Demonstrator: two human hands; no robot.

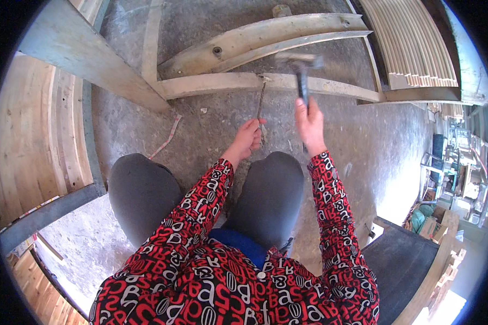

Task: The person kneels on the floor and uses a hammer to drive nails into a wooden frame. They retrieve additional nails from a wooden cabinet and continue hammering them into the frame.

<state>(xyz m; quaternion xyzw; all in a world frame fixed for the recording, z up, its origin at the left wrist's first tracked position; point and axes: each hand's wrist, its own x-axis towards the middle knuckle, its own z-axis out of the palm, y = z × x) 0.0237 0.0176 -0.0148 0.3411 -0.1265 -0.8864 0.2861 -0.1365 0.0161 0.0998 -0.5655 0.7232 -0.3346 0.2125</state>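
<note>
My right hand (309, 124) is closed round the dark handle of a hammer (302, 85). The hammer's head, smeared by motion, is raised over the long, narrow beam (217, 84) in front of me. Pinched in my left hand (248, 137) is a thin dark metal rod (262, 100), which points away from me. Its far end meets the beam at a small pale, rough spot; whether that end is pointed or flat is too small to tell. The rod stands a little left of the hammer.
Behind the beam lies a curved, channel-shaped beam (255, 40) on the concrete floor (358, 141). Stacked wooden strips (409, 40) are at the far right, wooden boards (38, 135) at the left. A printed strip (168, 135) lies on the floor. A dark-topped bench (401, 265) is at the lower right.
</note>
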